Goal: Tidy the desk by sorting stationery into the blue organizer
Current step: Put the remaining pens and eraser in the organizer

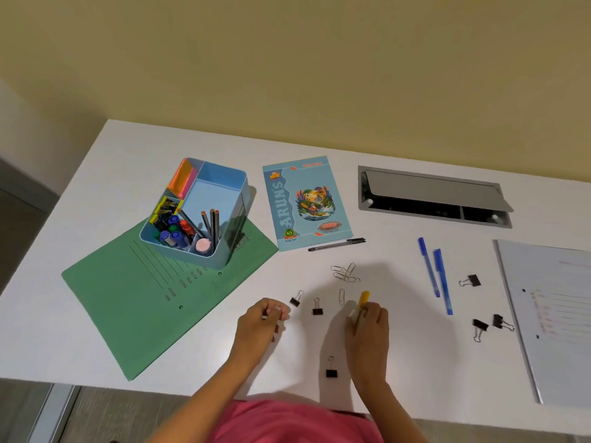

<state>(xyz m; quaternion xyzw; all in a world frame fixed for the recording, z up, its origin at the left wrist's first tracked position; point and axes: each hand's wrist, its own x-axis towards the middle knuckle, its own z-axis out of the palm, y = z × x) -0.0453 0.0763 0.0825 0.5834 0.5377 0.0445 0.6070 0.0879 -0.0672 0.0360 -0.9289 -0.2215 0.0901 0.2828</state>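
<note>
Gripping yellow pen [364, 298]: right hand [371, 324] | left hand [263, 318]: held item unclear

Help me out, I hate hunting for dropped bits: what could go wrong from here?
1. The binder clip near the front edge of the desk lies beside the right forearm; a sweep could knock it off.
2. The blue organizer stands on the green folder, so pushing in the yellow-capped pen that the right hand holds might slide it.
3. The left hand grips a small item, unclear what; it might drop on the way.
</note>
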